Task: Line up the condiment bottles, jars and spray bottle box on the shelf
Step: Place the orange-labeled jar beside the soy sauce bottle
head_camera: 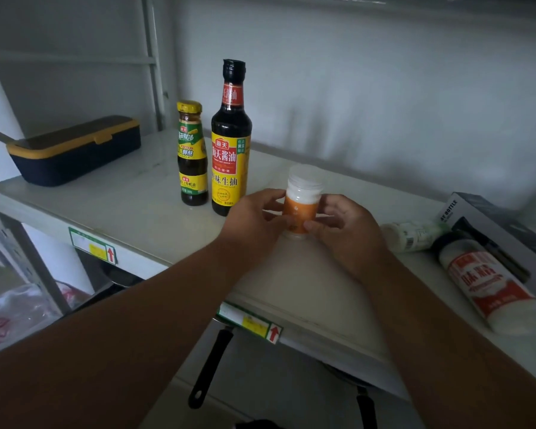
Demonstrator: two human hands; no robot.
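On the white shelf [130, 209] a tall soy sauce bottle [230, 140] stands upright with a shorter oyster sauce bottle [192, 156] to its left. Just right of them is a small orange-labelled jar [302, 201] with a clear lid, upright, held from both sides by my left hand [254, 221] and my right hand [344, 230]. Whether its base touches the shelf is hidden. Further right, a small white bottle [412, 236] and a red-labelled jar [489, 283] lie on their sides. The grey spray bottle box [502, 239] lies flat behind them.
A dark blue case with a yellow rim [75, 150] sits at the shelf's left end. The wall runs close behind the shelf. Below the shelf's front edge hang black pan handles [209, 366]. Red packets lie on a lower level at the left [16, 314].
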